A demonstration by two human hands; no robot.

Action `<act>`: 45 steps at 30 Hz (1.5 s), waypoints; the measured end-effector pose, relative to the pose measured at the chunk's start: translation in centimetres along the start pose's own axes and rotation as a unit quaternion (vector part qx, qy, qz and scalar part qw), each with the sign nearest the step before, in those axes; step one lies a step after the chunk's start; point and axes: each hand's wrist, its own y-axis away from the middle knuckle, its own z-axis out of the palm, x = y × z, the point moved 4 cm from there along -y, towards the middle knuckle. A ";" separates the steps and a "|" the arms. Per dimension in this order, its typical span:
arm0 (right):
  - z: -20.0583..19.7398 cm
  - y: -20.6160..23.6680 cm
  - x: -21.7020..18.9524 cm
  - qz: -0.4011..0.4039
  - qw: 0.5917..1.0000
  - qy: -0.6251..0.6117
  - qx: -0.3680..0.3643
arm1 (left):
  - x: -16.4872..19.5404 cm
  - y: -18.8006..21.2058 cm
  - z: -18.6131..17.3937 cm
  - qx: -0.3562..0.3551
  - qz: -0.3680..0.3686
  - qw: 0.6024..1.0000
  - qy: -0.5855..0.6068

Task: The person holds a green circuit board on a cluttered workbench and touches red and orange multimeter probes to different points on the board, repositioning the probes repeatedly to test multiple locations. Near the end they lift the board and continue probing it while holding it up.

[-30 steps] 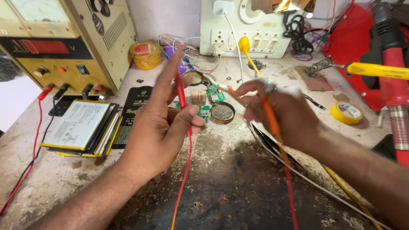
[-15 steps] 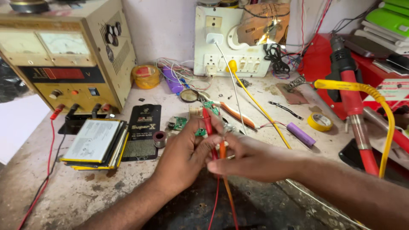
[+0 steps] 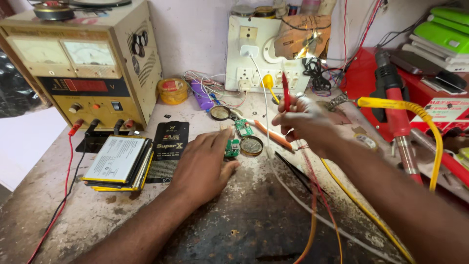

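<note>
Part of the green board is hidden under the left hand, which is laid flat w/ fingers loosely spread, fingertips on the board beside the round tin. The red probe is pinched upright in the right hand, fingers closed round it; exact grip is blurred, and its leads are cut off at the bottom edge. Open bench is left near the front; the rear is crowded by the supply and socket board.
</note>
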 end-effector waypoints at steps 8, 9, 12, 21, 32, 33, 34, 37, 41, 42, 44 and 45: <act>0.0 0.8 0.2 -0.076 0.914 0.388 0.091 | -1.1 0.4 1.1 -0.024 -0.004 0.997 -0.073; -1.3 1.1 -0.6 -0.082 0.902 0.410 0.110 | -1.2 0.4 1.2 -0.024 -0.001 0.997 -0.072; -4.0 1.2 -1.5 -0.069 0.836 0.533 0.115 | -1.3 0.0 1.4 -0.033 0.012 0.997 -0.072; -4.4 0.4 -0.7 -0.086 0.729 0.667 0.129 | -0.9 0.2 -3.3 0.139 -0.022 0.990 0.031; 9.6 4.6 -2.7 -0.295 0.895 0.301 -0.146 | -3.8 0.3 -5.7 0.192 -0.146 0.948 0.207; 10.7 5.3 -2.9 -0.336 0.880 0.288 -0.170 | -4.1 0.3 -6.0 0.221 -0.129 0.946 0.200; 11.4 5.4 -3.0 -0.347 0.872 0.309 -0.154 | -4.2 0.4 -6.2 0.247 -0.111 0.943 0.195; 12.3 5.0 -2.8 -0.324 0.871 0.352 -0.109 | -4.9 0.1 -4.5 0.125 -0.182 0.904 0.367; 12.1 4.1 -1.9 -0.251 0.911 0.311 -0.100 | -4.7 -0.1 -3.9 0.102 -0.191 0.895 0.390; 12.0 4.1 -1.7 -0.256 0.917 0.289 -0.102 | -4.7 -0.2 -4.0 0.095 -0.190 0.891 0.401; 12.0 3.9 -0.8 -0.208 0.925 0.300 -0.100 | -4.6 -0.3 -4.0 0.088 -0.209 0.876 0.425; 12.1 3.8 -0.4 -0.185 0.929 0.306 -0.100 | -4.7 -0.2 -4.0 0.089 -0.230 0.866 0.436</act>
